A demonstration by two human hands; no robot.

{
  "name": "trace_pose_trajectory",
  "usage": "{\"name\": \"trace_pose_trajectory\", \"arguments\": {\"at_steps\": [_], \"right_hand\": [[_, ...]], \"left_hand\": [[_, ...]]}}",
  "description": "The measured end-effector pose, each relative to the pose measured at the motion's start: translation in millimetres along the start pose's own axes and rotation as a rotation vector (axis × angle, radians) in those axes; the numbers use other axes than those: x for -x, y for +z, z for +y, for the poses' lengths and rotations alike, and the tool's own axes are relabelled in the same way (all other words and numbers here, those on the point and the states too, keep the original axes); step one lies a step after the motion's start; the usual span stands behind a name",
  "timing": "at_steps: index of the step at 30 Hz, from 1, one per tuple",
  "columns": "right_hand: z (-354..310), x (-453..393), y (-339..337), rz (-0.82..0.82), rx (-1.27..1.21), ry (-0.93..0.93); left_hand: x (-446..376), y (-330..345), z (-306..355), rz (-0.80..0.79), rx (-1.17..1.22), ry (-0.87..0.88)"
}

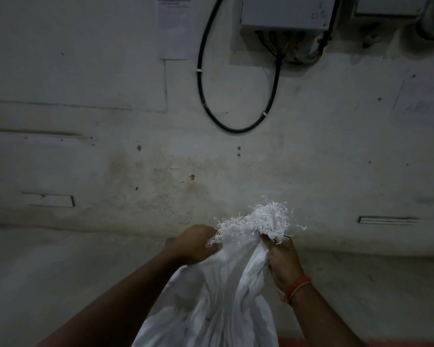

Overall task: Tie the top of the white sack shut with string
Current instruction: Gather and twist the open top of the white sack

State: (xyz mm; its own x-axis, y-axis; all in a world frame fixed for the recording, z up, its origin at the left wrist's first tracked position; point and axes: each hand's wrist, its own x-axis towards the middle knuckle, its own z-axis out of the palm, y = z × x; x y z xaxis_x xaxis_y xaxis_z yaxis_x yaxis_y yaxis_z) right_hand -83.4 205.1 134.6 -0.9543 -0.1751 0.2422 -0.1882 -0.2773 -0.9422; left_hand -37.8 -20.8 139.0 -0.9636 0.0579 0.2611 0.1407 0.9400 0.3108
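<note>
A white woven sack [218, 304] stands low in the middle of the head view, its top bunched together into a frayed tuft. My left hand [194, 244] grips the gathered cloth on the left side, just under the frayed edge. My right hand [282, 261] clutches the bunched neck on the right, with orange thread bands around its wrist. I see no string in this dim frame.
A stained pale wall fills the view ahead, very close behind the sack. A looped black cable [236, 101] hangs from a grey electrical box [286, 13] at the top. A paper notice [176, 26] is stuck at upper left.
</note>
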Motion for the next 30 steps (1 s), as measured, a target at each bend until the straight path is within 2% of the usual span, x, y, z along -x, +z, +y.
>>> {"name": "trace_pose_trajectory", "arguments": {"at_steps": [4, 7, 9, 11, 14, 15, 17, 19, 20, 21, 23, 26, 28, 30], "right_hand": [[5, 2, -8, 0.043, -0.022, -0.021], [2, 6, -8, 0.046, -0.036, -0.061], [2, 4, -7, 0.108, -0.046, -0.075], [8, 1, -4, 0.165, -0.034, -0.073], [20, 1, 2, 0.199, -0.023, 0.044], [23, 2, 6, 0.140, -0.047, 0.104], [23, 7, 14, -0.106, -0.074, 0.123], [18, 13, 22, -0.341, 0.044, 0.085], [16, 13, 26, -0.402, 0.125, 0.067], [16, 11, 30, -0.412, 0.194, 0.037], [21, 2, 32, -0.313, 0.289, -0.016], [25, -6, 30, -0.226, 0.285, -0.088], [30, -9, 23, -0.196, 0.258, -0.086], [35, -9, 15, -0.157, 0.175, -0.032]], "left_hand": [[1, -6, 0, 0.192, 0.116, -0.055], [-2, -10, -2, 0.268, 0.083, -0.054], [-8, -14, 3, 0.286, 0.063, -0.035], [-13, -18, 14, 0.257, 0.040, -0.019], [-19, -22, 30, 0.196, -0.087, 0.065], [-20, -22, 35, 0.184, -0.150, 0.111], [-23, -22, 41, 0.178, -0.236, 0.211], [-27, -23, 44, 0.182, -0.280, 0.269], [-28, -24, 45, 0.202, -0.278, 0.289], [-30, -24, 43, 0.225, -0.256, 0.307], [-30, -23, 39, 0.243, -0.171, 0.324], [-28, -26, 31, 0.200, 0.075, 0.240], [-25, -31, 18, 0.084, 0.192, 0.143], [-21, -31, -4, -0.070, 0.092, 0.116]]}}
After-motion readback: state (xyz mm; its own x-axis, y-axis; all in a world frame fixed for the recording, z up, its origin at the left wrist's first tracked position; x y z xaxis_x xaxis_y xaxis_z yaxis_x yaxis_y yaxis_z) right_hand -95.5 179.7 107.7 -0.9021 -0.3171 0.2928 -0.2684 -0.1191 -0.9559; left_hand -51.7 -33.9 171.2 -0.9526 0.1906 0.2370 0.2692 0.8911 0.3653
